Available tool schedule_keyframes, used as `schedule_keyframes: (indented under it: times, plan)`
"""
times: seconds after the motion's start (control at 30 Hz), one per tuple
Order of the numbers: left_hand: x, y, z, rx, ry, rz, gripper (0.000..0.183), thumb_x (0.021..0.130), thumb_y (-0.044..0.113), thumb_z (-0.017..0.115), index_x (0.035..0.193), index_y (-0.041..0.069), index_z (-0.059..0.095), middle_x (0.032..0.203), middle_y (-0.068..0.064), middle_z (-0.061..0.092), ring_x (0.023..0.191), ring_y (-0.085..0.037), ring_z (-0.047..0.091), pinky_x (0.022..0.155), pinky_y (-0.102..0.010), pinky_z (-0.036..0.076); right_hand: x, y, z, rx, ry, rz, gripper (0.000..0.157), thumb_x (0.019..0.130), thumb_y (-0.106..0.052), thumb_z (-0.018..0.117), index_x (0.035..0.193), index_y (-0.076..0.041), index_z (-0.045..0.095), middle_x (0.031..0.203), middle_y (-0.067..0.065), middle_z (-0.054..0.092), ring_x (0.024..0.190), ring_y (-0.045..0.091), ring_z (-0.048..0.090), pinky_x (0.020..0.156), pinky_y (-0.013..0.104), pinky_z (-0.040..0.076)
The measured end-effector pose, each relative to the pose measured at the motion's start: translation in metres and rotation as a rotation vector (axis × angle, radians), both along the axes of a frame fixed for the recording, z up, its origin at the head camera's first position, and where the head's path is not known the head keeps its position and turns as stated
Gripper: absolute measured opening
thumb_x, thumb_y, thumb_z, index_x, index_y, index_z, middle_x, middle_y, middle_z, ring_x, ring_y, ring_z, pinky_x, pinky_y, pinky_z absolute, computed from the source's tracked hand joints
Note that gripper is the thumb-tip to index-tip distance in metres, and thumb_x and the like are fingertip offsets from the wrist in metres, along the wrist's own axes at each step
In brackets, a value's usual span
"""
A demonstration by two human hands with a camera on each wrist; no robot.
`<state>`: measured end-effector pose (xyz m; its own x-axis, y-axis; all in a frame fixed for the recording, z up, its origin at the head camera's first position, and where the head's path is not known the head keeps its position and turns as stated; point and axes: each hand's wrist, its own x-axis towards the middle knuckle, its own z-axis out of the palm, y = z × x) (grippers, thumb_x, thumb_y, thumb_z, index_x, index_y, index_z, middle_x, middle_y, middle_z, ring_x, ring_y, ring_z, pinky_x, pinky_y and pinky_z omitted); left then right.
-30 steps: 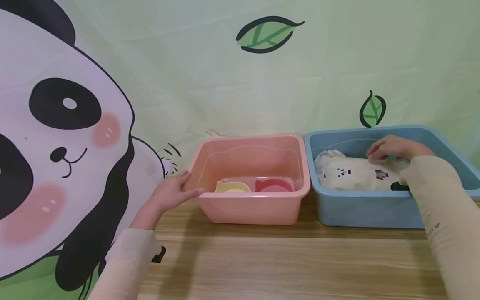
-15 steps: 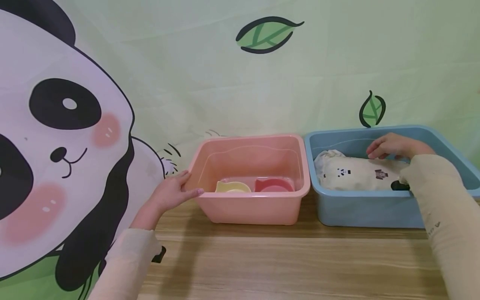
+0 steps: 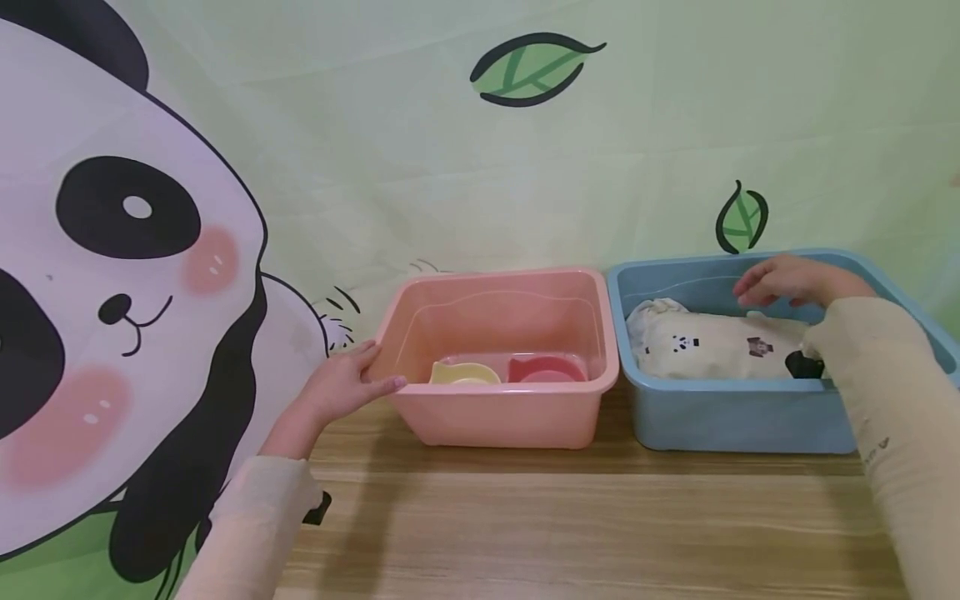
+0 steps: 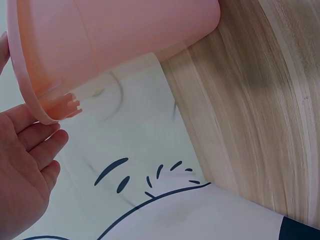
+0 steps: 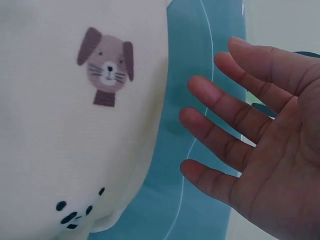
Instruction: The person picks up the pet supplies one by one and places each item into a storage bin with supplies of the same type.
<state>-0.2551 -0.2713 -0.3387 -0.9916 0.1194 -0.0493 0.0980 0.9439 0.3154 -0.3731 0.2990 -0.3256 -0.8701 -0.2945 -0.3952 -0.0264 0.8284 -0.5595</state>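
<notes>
In the head view, my left hand [image 3: 343,384] rests on the near left corner of a pink plastic bin [image 3: 498,419], thumb lying along the front rim. Close up in the left wrist view, its fingertips touch the rim's edge. Over a blue plastic bin [image 3: 742,417] hovers my right hand [image 3: 802,282], holding nothing. A cream cloth bundle [image 3: 716,337] printed with animal faces lies inside that bin. The right wrist view shows my spread right-hand fingers [image 5: 220,97] apart from the cloth, beside the bin's blue inner wall.
Inside the pink bin sit a yellow cat-eared dish [image 3: 465,374] and a red one [image 3: 547,369]. Both bins stand side by side on a wooden table [image 3: 570,525]. Behind hangs a pale green backdrop [image 3: 375,125] with a printed panda and leaves.
My right hand has lifted off the cloth bundle and drawn slightly up. The left hand stays at the pink bin's rim.
</notes>
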Motion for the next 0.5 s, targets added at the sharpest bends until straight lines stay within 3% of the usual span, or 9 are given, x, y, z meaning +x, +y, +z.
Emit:
schedule_keyframes:
  times: [0.5]
  plan:
    - [0.0,0.0,0.0,-0.001,-0.003,-0.002,0.102,0.066,0.076,0.046,0.14,0.01,0.024,0.141,-0.017,0.031,0.124,-0.037,0.037,0.095,-0.055,0.035,0.005,-0.003,0.021,0.001,0.082,0.007,0.053,0.087,-0.034,0.052,0.122,0.005,0.045,0.118,0.026,0.051,0.106,0.041,0.047,0.083,0.061,0.036]
